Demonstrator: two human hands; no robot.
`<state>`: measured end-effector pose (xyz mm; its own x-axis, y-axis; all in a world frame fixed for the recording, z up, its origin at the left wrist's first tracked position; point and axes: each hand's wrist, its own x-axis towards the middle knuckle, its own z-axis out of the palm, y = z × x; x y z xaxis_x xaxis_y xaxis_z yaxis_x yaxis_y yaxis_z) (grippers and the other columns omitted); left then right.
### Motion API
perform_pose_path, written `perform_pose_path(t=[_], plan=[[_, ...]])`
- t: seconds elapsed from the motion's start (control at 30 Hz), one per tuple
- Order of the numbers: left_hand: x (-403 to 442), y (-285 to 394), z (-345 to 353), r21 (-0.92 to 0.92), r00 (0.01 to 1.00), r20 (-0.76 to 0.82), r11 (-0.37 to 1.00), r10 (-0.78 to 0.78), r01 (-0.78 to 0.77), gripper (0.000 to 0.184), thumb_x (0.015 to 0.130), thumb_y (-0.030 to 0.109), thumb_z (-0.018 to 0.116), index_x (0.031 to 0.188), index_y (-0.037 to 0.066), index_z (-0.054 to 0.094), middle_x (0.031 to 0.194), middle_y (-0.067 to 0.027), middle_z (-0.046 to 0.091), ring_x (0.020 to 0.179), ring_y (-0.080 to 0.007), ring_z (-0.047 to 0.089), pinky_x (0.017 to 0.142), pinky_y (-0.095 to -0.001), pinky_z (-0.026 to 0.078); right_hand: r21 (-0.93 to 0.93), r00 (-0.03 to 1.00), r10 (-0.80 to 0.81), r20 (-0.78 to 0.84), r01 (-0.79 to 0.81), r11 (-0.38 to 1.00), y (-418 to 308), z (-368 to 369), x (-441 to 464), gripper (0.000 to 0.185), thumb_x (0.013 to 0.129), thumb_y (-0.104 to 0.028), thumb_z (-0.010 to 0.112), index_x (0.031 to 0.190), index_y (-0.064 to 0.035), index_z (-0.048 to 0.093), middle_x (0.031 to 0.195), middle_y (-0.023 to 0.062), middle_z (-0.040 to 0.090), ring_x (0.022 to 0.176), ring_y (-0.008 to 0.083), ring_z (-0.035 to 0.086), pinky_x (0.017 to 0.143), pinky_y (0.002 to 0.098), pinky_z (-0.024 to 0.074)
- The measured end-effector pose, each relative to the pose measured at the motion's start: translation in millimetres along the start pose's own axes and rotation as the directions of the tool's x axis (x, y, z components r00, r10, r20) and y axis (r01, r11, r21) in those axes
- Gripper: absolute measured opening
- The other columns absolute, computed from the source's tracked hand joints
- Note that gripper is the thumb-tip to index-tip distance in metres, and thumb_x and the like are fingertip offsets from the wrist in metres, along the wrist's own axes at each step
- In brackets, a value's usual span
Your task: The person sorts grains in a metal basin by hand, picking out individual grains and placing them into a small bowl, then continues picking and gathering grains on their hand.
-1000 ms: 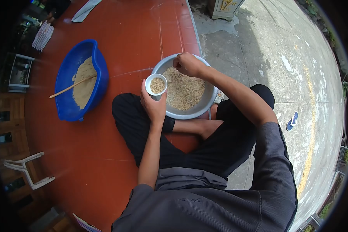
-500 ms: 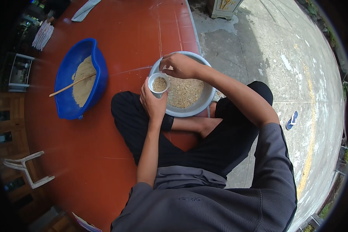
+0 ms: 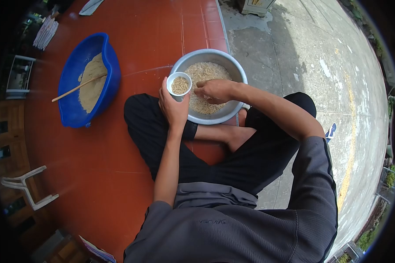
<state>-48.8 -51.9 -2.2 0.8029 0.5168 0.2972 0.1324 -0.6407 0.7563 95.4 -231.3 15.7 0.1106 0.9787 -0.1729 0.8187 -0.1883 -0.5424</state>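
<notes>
My left hand (image 3: 174, 107) is wrapped round a small white cup (image 3: 190, 90), tilted so its mouth faces me. Pale grain (image 3: 180, 84) fills much of the cup, which sits at the left rim of a grey metal basin (image 3: 240, 70). More beige grain (image 3: 208, 70) covers the basin's bottom. My right hand (image 3: 215, 90) is down in the basin, its fingers curled together at the grain just right of the cup. The fingertips are partly hidden, and how much grain they hold does not show.
A blue tub (image 3: 114, 72) of tan powder with a wooden stick (image 3: 76, 89) stands on the red floor (image 3: 92, 175) to the left. Beyond the floor's edge at right lies concrete (image 3: 272, 57) with a blue slipper (image 3: 331, 132). A pale plastic frame (image 3: 28, 188) is at lower left.
My right hand has moved from above the cup down and right to the grain in the basin. My left hand still holds the cup, and the whole view has shifted slightly.
</notes>
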Motion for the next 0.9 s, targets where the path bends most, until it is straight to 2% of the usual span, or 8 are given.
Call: perform_pose_path(t=[0.2, 0.3, 0.4, 0.5, 0.7, 0.9], plan=[[-0.1, -4.4, 0.7, -0.028, 0.999, -0.024, 0.999, 0.024, -0.024, 0.096, 0.082, 0.023, 0.095, 0.162, 0.007, 0.044, 0.145, -0.0206, 0.062, 0.137, -0.0419, 0.059, 0.113, -0.0552, 0.044, -0.174, 0.979, -0.074, 0.190, 0.108, 0.979, -18.1, 15.5, 7.3, 0.039, 0.088, -0.011, 0.077, 0.122, 0.0025, 0.063, 0.118, 0.0217, 0.067, 0.105, 0.0455, 0.074, 0.091, 0.0558, 0.0594], [-0.2, -4.8, 0.7, -0.039, 0.999, -0.027, 0.999, 0.022, -0.023, 0.096, 0.082, 0.023, 0.095, 0.162, 0.007, 0.044, 0.146, -0.0210, 0.062, 0.138, -0.0419, 0.059, 0.113, -0.0549, 0.044, -0.196, 0.967, -0.102, 0.234, 0.150, 0.969, -20.1, 19.2, 11.2, 0.040, 0.088, -0.012, 0.077, 0.123, 0.0016, 0.065, 0.118, 0.0219, 0.067, 0.104, 0.0455, 0.074, 0.090, 0.0555, 0.0603], [0.7, -5.3, 0.9, -0.041, 0.999, -0.028, 0.999, 0.019, -0.020, 0.096, 0.082, 0.022, 0.094, 0.162, 0.007, 0.044, 0.146, -0.0212, 0.062, 0.138, -0.0420, 0.059, 0.114, -0.0548, 0.044, -0.220, 0.965, -0.175, 0.195, 0.217, 0.951, -18.7, 26.3, 9.6, 0.039, 0.088, -0.011, 0.075, 0.124, 0.0005, 0.067, 0.118, 0.0218, 0.067, 0.104, 0.0443, 0.075, 0.090, 0.0553, 0.0611], [0.8, -4.6, 1.2, -0.036, 1.000, -0.024, 0.999, 0.019, -0.020, 0.096, 0.082, 0.022, 0.094, 0.162, 0.007, 0.044, 0.146, -0.0215, 0.062, 0.138, -0.0422, 0.059, 0.114, -0.0548, 0.044, -0.263, 0.955, -0.184, 0.233, 0.244, 0.933, -14.5, 29.6, 8.6, 0.034, 0.091, -0.011, 0.071, 0.124, -0.0004, 0.068, 0.119, 0.0214, 0.067, 0.103, 0.0432, 0.076, 0.089, 0.0546, 0.0622], [1.4, 1.1, -1.5, -0.010, 1.000, -0.015, 1.000, 0.005, -0.005, 0.093, 0.082, 0.018, 0.095, 0.159, 0.003, 0.046, 0.151, -0.0240, 0.060, 0.141, -0.0427, 0.059, 0.117, -0.0515, 0.047, -0.305, 0.966, -0.176, 0.189, 0.228, 0.925, -14.8, 38.1, 6.0, 0.029, 0.097, -0.011, 0.062, 0.123, -0.0018, 0.070, 0.116, 0.0199, 0.071, 0.102, 0.0411, 0.078, 0.085, 0.0532, 0.0642], [0.7, -1.4, 0.4, -0.025, 1.000, -0.021, 1.000, 0.015, -0.016, 0.094, 0.083, 0.021, 0.094, 0.161, 0.006, 0.045, 0.148, -0.0226, 0.062, 0.139, -0.0427, 0.059, 0.115, -0.0536, 0.045, -0.335, 0.970, -0.172, 0.173, 0.222, 0.916, -13.8, 44.5, 8.4, 0.018, 0.096, -0.012, 0.064, 0.104, -0.0033, 0.076, 0.105, 0.0196, 0.077, 0.101, 0.0396, 0.078, 0.085, 0.0513, 0.0649]])
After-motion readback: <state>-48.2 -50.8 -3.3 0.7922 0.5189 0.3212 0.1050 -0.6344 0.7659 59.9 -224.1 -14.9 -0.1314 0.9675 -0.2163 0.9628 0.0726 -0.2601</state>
